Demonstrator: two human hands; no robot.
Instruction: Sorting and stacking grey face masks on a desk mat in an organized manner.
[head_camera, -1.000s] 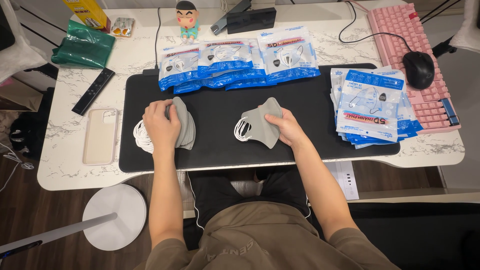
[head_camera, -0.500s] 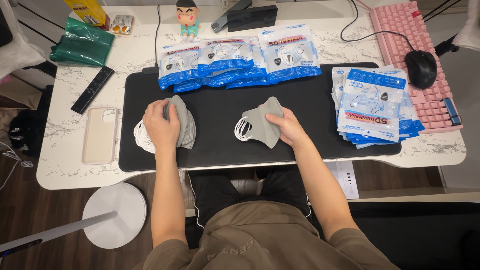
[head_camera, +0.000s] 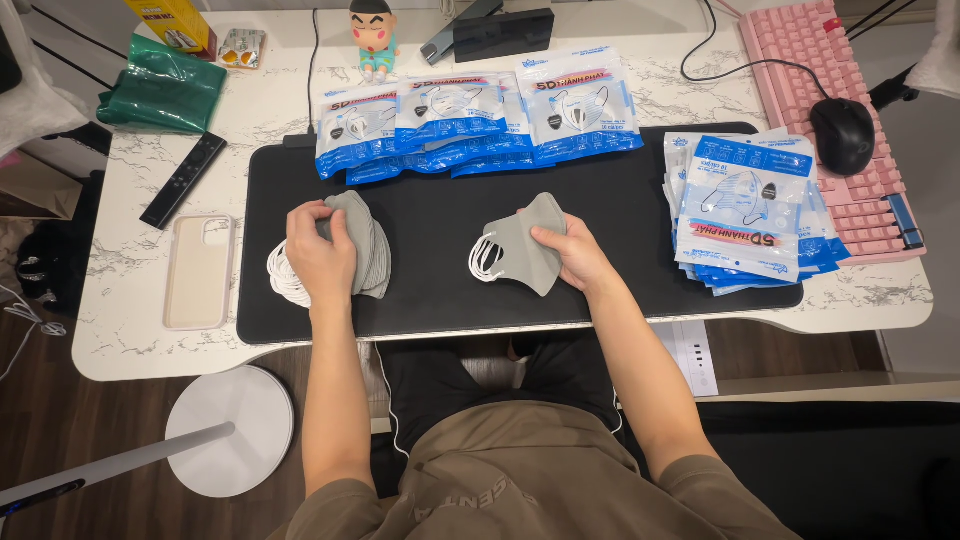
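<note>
Left hand (head_camera: 318, 255) palm-down on a stack of grey masks (head_camera: 365, 245) at the left of the black desk mat (head_camera: 450, 300), fingers curled over the stack's top edge, white ear loops (head_camera: 283, 275) sticking out on its left. Right hand (head_camera: 572, 255) pinches a single grey mask (head_camera: 520, 245) at mat centre, thumb on top, its loops pointing left. Row of blue mask packets (head_camera: 480, 115) along the mat's far edge, another pile of packets (head_camera: 745, 210) at right. Phone (head_camera: 198, 272) and remote (head_camera: 183, 180) left of mat, pink keyboard (head_camera: 840, 130) and mouse (head_camera: 842, 135) far right
</note>
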